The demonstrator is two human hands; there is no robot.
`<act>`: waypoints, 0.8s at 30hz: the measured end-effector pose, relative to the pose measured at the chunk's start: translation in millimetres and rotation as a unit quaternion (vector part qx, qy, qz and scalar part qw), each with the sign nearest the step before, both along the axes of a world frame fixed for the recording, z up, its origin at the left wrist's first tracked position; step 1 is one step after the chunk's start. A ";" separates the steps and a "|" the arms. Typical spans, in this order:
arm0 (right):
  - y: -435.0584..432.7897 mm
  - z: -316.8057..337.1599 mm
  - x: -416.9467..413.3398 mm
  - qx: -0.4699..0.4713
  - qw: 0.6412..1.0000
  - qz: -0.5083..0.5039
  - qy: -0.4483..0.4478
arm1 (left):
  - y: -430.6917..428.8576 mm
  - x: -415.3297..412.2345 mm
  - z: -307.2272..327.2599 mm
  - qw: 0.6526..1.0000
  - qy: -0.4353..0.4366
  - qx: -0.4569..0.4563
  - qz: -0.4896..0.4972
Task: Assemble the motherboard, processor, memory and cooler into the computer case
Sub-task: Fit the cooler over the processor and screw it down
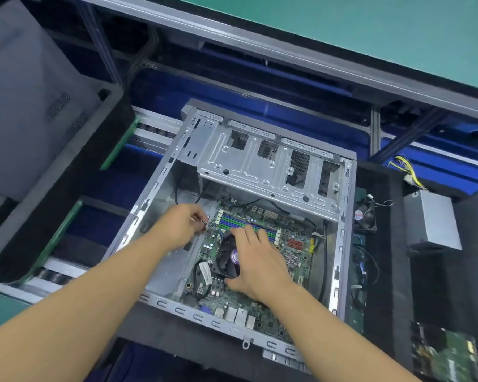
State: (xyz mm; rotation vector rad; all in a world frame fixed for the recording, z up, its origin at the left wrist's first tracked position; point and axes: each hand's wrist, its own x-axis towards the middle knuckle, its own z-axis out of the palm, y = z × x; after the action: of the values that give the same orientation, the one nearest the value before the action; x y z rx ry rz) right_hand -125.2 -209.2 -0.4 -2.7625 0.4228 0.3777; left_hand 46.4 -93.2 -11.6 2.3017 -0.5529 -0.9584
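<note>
An open grey computer case (160, 177) lies on its side in the middle of the view. A green motherboard (293, 244) sits inside it, with blue and green memory slots (232, 220) at its far side. A black cooler fan (228, 259) stands on the board. My right hand (255, 263) rests on the cooler with fingers spread over its top and side. My left hand (181, 224) pinches a thin cable connector (204, 221) at the board's left edge, beside the memory slots.
A metal drive cage (260, 161) spans the far end of the case. A grey side panel (25, 111) leans in a black foam tray at left. At right lie a small fan (364, 216), a power supply (436, 221) with yellow wires, and another circuit board (450, 354).
</note>
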 end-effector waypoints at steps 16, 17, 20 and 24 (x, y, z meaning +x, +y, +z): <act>0.6 2.8 1.0 0.018 1.000 -0.009 0.006 | 0.9 5.0 -6.2 0.997 0.072 -0.008 0.022; 0.6 2.8 0.8 0.018 1.000 -0.010 0.006 | 0.4 5.3 -7.0 0.997 0.078 -0.009 0.028; 0.1 3.0 0.3 0.019 1.000 -0.011 0.008 | -0.5 6.8 -10.5 0.995 0.086 -0.004 0.040; -0.2 2.7 0.4 0.023 1.000 -0.015 0.009 | -2.1 8.0 -14.3 0.992 0.110 -0.002 0.067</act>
State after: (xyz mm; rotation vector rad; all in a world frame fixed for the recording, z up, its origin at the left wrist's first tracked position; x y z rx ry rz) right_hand -124.9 -209.4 2.3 -2.7062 0.4530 0.4016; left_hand 54.4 -95.3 -25.9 2.1621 -0.3041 -1.1257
